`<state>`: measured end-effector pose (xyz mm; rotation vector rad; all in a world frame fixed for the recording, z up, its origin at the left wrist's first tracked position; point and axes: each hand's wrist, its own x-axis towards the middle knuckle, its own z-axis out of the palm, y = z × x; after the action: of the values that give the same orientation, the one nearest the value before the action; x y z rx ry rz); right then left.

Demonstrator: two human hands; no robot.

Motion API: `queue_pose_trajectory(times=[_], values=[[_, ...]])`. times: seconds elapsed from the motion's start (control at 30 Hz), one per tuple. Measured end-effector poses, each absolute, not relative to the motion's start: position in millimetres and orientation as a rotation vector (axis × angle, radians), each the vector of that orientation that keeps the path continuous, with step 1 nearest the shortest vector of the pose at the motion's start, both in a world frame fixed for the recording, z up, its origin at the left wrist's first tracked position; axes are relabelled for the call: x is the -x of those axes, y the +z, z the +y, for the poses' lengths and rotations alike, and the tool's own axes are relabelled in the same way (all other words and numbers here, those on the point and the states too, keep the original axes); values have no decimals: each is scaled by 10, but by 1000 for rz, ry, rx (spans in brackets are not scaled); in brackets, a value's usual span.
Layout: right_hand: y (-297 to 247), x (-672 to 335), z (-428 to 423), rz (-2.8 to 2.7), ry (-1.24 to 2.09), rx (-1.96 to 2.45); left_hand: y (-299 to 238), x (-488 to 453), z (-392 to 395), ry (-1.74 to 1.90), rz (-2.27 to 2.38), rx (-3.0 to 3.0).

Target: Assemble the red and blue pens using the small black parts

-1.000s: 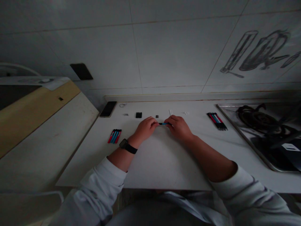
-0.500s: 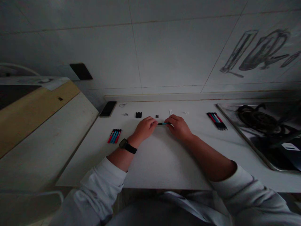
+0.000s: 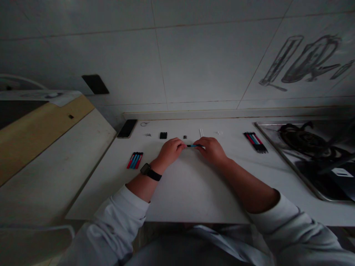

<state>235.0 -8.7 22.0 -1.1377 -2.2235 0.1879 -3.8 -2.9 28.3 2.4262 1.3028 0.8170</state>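
Note:
Between my two hands a slim pen, blue with a black end, is held level above the white counter. My left hand pinches its black end, and a dark watch is on that wrist. The other end sits in the closed fingers of my right hand, which hide part of it. Just beyond the hands are a tiny dark metallic piece, white thin sticks, several black grips, small springs and small clear pieces.
Several red and blue pen barrels lie at the left. More black, red and blue pen parts lie at the right, near the gas stove. A phone and a ring are at the back left.
Both hands stay in nearly the same place. My left fingers have shifted very slightly to the right along with the pen's black end.

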Motion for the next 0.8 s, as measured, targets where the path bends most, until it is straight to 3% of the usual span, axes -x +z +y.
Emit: queue_pose_trajectory(times=[0.53, 0.8], values=[[308, -2387, -107, -1976, 213, 1294, 256, 60, -10, 980, 1305, -2400], [273, -2384, 37, -1377, 1073, 1083, 268, 46, -23, 987, 1254, -2385]])
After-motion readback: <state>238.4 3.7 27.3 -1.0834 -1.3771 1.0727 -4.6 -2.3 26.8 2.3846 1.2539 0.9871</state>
